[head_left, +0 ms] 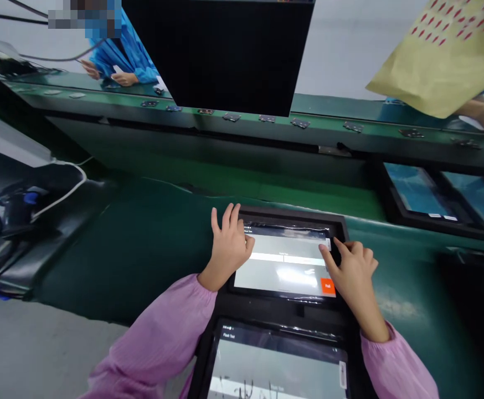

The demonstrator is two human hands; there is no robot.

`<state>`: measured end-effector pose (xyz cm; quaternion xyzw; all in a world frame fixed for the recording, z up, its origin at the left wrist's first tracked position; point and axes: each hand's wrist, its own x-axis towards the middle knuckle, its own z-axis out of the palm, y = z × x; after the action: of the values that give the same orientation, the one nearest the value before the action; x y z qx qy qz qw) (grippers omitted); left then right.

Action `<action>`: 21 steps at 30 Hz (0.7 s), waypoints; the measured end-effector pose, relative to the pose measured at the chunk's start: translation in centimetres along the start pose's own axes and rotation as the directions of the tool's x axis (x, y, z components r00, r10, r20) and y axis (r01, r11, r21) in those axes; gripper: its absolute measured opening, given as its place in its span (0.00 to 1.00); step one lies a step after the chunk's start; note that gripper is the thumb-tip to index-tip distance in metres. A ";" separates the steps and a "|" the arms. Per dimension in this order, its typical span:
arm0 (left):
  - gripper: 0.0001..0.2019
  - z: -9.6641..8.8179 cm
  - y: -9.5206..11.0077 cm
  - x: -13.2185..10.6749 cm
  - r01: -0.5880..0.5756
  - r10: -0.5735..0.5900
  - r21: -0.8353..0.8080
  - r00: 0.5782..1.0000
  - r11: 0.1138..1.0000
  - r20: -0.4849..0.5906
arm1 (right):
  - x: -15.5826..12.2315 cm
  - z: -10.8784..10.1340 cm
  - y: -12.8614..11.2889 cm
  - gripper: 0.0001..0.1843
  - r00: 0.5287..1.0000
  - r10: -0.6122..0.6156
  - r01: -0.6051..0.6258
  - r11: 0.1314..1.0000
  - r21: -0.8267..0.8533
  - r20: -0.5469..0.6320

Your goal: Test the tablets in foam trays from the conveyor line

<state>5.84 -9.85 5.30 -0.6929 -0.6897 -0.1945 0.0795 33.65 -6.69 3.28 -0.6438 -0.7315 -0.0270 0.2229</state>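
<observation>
A tablet (283, 269) with a lit, mostly white screen and an orange "Fail" button lies in a black tray (292, 213). My left hand (229, 244) is at its upper left edge, several fingers stretched up and spread, the thumb over the screen. At the right edge is my right hand (354, 266), thumb and index finger apart, the thumb tip over the screen near a small white label. Neither hand visibly grips anything. Nearer to me, a second tablet (279, 360) headed "Flash Test" shows dark handwritten-looking strokes; its lower part is cut off by the frame.
A dark monitor (229, 55) hangs above a line of small circuit boards (267, 118). Two bluish tablets (420, 191) sit in a tray at right. A handheld scanner (20, 208) stands left. Across the line are a person in blue (129, 50) and a yellow sheet (445, 66).
</observation>
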 end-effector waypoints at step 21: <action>0.14 -3.7 -0.7 -1.5 0.012 -0.139 -0.407 0.949 0.913 -0.284 | -2.1 -3.0 0.5 0.35 0.993 0.079 -0.121 0.722 0.682 0.093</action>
<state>4.56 -12.64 7.96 -0.6283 -0.6410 -0.4396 0.0347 35.17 -9.52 5.07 -0.5549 -0.6600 0.2754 0.4249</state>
